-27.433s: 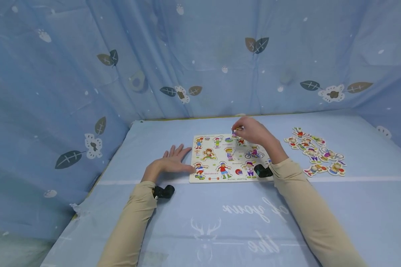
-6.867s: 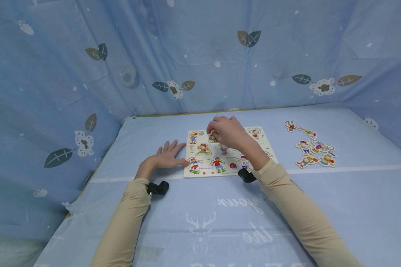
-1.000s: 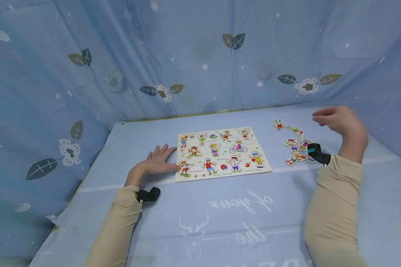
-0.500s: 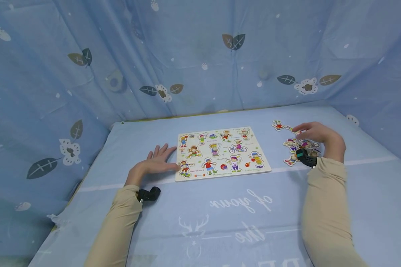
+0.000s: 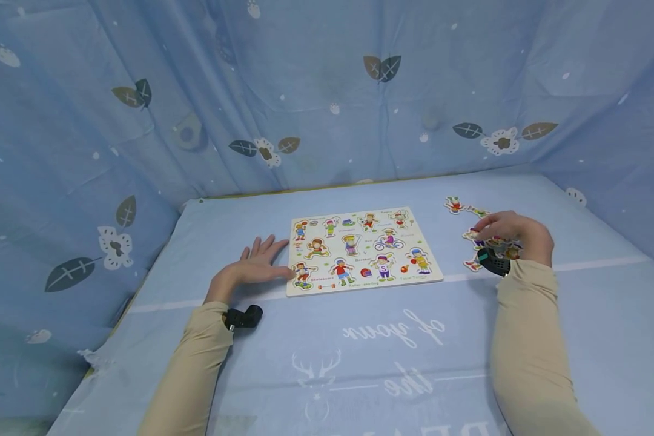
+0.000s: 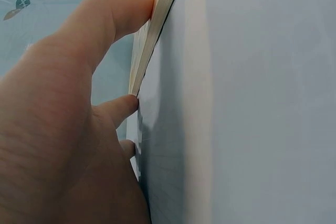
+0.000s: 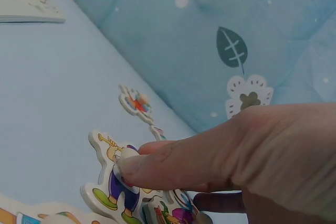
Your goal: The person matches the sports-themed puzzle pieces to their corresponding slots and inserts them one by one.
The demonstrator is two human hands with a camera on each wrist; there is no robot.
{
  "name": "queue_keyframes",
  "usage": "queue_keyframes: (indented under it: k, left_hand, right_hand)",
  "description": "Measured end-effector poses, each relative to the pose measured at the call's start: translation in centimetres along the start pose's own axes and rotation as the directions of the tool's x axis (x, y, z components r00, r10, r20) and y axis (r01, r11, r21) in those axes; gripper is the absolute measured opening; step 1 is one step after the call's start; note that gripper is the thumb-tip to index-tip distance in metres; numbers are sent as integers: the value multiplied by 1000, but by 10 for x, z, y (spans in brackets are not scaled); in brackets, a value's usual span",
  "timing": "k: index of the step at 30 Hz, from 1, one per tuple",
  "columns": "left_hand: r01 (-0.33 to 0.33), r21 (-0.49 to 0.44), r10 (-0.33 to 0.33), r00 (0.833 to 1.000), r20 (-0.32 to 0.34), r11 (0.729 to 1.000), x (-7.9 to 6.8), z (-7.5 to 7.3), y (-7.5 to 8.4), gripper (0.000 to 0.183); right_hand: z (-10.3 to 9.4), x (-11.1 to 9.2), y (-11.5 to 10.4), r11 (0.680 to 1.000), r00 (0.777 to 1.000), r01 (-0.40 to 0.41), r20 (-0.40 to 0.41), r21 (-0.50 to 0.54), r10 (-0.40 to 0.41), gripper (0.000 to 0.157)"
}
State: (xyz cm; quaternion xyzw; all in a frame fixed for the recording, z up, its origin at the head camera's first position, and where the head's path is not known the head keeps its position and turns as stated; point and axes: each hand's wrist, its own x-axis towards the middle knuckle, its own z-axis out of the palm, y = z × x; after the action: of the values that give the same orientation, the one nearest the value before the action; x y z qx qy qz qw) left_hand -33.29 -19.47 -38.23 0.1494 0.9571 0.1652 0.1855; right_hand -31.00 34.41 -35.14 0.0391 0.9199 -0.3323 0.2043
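Observation:
The wooden puzzle board (image 5: 327, 249), printed with children playing sports, lies flat on the table. My left hand (image 5: 253, 266) rests at its left edge, fingers spread, thumb tip against the board's side; the left wrist view shows the thumb (image 6: 128, 14) on that edge. Off to the right, my right hand (image 5: 515, 233) is lowered over the loose pieces. In the right wrist view its thumb and forefinger pinch the round knob of a puzzle piece (image 7: 118, 190), a figure in purple with a yellow horn-like stick. The hand covers parts of the pieces beneath.
A red-and-green piece (image 5: 455, 205) lies at the far end of the loose group, with another piece (image 5: 478, 211) beside it. Several more pieces are partly under my right hand. Blue patterned cloth (image 5: 327, 109) hangs behind the table's back edge.
My right hand was over the board several seconds ago, then raised at the right. Since then it has come down and leftward onto the loose pieces and pinched one. My left hand stays put.

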Motion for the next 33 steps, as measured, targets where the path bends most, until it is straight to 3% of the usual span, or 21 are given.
queue_keyframes:
  k: [14,20,33]
  left_hand:
    - [-11,3,11,1000,-2,1000,0,-2,0,100]
    - [-19,3,19,1000,9,1000,-2,-1,2,99]
    - [-17,-1,17,1000,3,1000,-3,-1,1,98]
  right_hand:
    - [1,4,-3,999,1000,1,-1,39,-1,46]
    - [0,2,-1,1000,1000,10,-8,-26,-11,48]
    - [-6,-2,-14,995,977,56,-201,-86,-72,54]
